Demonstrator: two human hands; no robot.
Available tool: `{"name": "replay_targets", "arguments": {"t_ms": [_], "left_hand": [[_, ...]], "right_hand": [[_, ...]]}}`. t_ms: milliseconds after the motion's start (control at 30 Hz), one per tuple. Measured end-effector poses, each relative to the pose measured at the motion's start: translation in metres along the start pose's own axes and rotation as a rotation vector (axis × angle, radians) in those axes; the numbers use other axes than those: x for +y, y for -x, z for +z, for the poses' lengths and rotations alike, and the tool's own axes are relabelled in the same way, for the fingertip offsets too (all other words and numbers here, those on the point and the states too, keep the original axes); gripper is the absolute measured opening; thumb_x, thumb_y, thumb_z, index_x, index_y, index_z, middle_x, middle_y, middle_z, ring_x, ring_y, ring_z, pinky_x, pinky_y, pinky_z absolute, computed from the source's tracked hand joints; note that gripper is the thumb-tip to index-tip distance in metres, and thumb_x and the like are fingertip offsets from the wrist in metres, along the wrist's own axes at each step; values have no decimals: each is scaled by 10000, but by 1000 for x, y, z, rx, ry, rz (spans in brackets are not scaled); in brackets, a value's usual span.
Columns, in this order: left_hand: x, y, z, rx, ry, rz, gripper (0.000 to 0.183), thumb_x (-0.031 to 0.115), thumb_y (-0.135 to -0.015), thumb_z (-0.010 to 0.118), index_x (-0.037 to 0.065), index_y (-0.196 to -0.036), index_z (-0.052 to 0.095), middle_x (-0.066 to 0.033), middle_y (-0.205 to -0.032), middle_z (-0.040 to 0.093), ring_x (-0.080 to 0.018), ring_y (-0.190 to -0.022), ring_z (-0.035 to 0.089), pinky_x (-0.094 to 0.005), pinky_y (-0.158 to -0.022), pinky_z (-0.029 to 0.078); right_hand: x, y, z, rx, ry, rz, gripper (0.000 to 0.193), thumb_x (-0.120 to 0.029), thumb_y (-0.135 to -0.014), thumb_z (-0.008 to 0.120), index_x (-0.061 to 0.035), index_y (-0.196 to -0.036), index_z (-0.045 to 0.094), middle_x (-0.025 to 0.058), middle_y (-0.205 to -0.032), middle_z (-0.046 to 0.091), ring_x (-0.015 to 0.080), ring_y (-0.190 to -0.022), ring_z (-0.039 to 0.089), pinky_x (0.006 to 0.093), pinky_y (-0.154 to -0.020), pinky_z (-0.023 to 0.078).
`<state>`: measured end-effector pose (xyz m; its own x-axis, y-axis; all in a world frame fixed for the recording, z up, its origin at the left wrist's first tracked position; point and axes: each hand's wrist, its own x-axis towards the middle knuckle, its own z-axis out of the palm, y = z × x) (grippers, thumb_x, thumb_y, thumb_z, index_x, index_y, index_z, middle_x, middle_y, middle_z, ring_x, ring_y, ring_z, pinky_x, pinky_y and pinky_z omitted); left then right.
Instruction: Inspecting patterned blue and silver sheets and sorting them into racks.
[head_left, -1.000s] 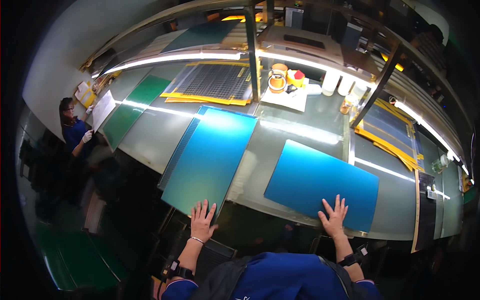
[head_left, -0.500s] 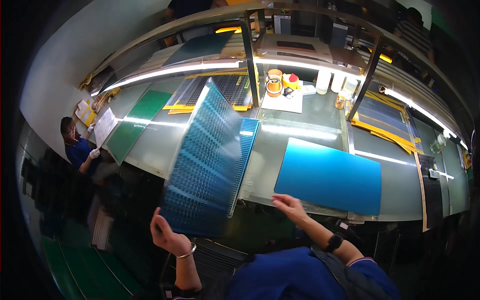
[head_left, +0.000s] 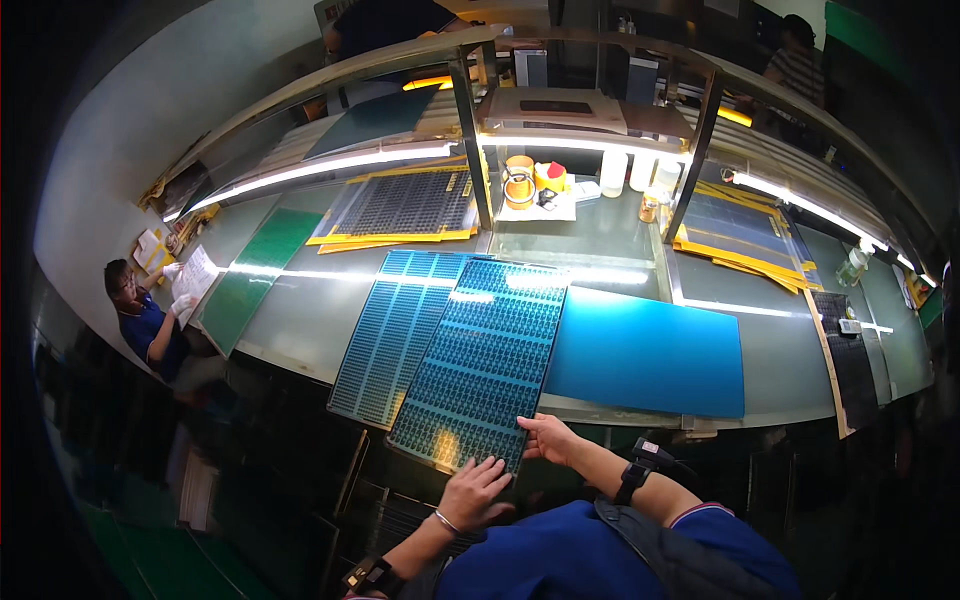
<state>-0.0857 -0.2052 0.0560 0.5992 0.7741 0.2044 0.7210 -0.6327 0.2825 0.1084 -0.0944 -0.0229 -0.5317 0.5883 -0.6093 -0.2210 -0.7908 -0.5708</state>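
Observation:
A blue panel with rows of fine dark patterning (head_left: 485, 350) lies tilted over the bench's near edge, partly over a second blue patterned panel (head_left: 385, 330). My right hand (head_left: 548, 438) pinches its lower right edge, the thumb on top. The fingers of my left hand (head_left: 477, 493) are spread and rest against its near edge close to the lower right corner. Beside it on the right lies a plain bright blue sheet (head_left: 650, 355), with its left edge close to the held panel.
A lit shelf frame (head_left: 470, 140) spans the bench (head_left: 790, 370). Yellow-edged sheets (head_left: 400, 205) lie behind, with more yellow-edged sheets (head_left: 735, 225) to the right. Bottles (head_left: 640, 172) and tape rolls (head_left: 518, 185) stand centrally. A co-worker (head_left: 150, 315) holds paper beside a green sheet (head_left: 262, 265).
The patterned panel, raised steeply and blurred before, has come down lower and further right. My left hand has moved right to its near edge, and my right hand has taken its side edge.

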Motion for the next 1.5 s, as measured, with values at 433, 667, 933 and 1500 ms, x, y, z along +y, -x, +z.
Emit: {"name": "replay_targets", "arguments": {"t_ms": [433, 667, 933, 1500], "left_hand": [[3, 6, 24, -11, 35, -114, 127, 101, -766, 624, 29, -869, 610, -187, -933, 638, -266, -807, 660, -352, -644, 537], [-14, 6, 6, 212, 511, -270, 182, 76, -785, 611, -1, -950, 610, -168, -829, 643, -304, -690, 636, -375, -613, 523], [-23, -62, 6, -93, 73, -383, 163, 141, -800, 544, 2, -735, 602, -204, -641, 603, -366, -643, 624, -448, -596, 495], [-292, -137, 25, -107, 1193, -563, 143, 119, -905, 550, -9, -933, 608, -114, -814, 645, -169, -661, 606, -262, -570, 500]], "right_hand": [[14, 7, 19, 63, -19, -58, 178, -254, -926, 529, -82, -965, 548, 81, -925, 653, 214, -782, 663, 378, -660, 559], [23, 11, 12, -26, -122, -38, 194, -252, -914, 526, -73, -987, 548, 97, -939, 655, 225, -784, 659, 356, -676, 551], [31, 11, 12, -155, -256, -77, 230, -229, -855, 499, -65, -976, 605, 71, -937, 662, 202, -847, 637, 353, -771, 525], [111, 351, -152, 780, -283, -841, 308, -60, -830, 630, -51, -1134, 585, 44, -952, 638, 115, -811, 618, 251, -604, 530]]}}
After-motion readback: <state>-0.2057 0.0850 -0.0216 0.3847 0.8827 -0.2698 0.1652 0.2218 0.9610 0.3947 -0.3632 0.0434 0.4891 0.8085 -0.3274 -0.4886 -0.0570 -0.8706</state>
